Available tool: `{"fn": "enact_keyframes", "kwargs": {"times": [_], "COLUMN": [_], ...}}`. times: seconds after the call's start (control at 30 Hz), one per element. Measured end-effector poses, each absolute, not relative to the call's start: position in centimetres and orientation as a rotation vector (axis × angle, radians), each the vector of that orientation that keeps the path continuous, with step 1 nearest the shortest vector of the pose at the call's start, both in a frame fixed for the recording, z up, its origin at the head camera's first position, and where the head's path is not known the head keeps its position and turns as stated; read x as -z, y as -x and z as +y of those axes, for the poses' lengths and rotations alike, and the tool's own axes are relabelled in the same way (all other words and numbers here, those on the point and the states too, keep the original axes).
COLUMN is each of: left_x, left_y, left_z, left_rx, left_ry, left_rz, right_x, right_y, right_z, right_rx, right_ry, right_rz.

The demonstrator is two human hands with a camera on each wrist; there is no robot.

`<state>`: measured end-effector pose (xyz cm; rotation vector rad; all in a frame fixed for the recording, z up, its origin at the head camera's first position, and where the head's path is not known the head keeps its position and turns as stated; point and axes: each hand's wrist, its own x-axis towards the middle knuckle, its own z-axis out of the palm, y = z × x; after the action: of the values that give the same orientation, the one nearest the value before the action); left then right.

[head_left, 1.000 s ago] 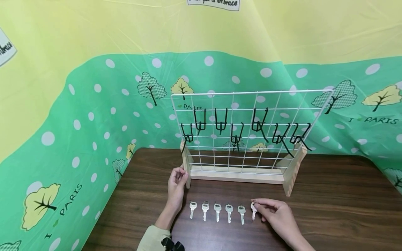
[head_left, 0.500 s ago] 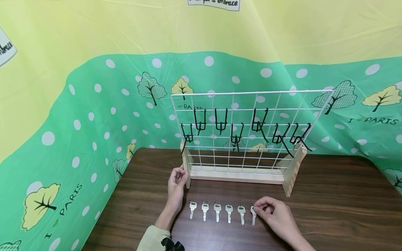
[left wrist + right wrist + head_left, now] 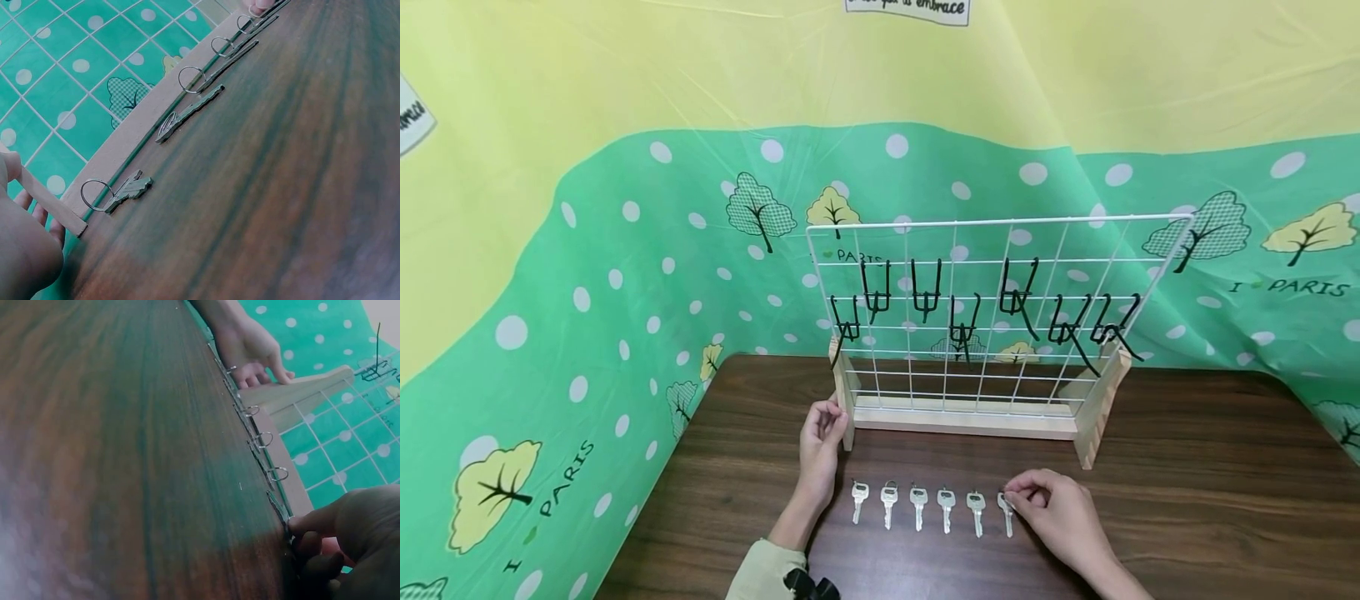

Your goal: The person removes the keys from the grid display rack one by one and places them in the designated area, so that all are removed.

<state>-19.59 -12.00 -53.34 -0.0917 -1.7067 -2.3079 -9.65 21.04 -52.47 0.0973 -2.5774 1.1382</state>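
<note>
In the head view a row of several silver keys (image 3: 918, 508) lies on the table, each with a small split ring. My right hand (image 3: 1063, 512) pinches the rightmost key (image 3: 1007, 518) at its ring end, and the blade points toward me. Thumb and fingertips partly cover that ring. At the other side my left hand (image 3: 820, 442) grips the left wooden leg (image 3: 844, 396) of a white wire grid rack (image 3: 966, 423), its thumb in front and fingers behind. The left wrist view shows the nearest key (image 3: 130, 192) beside that leg, with its ring (image 3: 94, 195) standing up.
Several black double-wire hooks (image 3: 963, 325) hang on the grid in two staggered rows, their prongs sticking forward. The rack's right wooden leg (image 3: 1103, 408) stands behind my right hand. A patterned green and yellow cloth (image 3: 647, 242) surrounds the brown wooden table (image 3: 1210, 500).
The rightmost key has come down in line with the row, and its tip has swung slightly right. My right hand shifted a little with it. My left hand holds still.
</note>
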Motion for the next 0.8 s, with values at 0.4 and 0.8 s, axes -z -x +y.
{"fn": "enact_keyframes", "kwargs": {"times": [0.4, 0.8], "left_x": [53.31, 53.32], "left_y": [19.43, 19.5], "left_z": [-12.04, -12.01], "left_rx": [2.28, 2.275], "left_ry": [0.103, 0.09], "left_rz": [-1.749, -1.745], "right_x": [52.4, 52.04], "right_y": [9.77, 9.69], "right_z": [20.92, 21.27], "right_rx": [-1.136, -1.242], "right_ry": [-0.112, -0.047], "right_rz": [-2.574, -2.654]}}
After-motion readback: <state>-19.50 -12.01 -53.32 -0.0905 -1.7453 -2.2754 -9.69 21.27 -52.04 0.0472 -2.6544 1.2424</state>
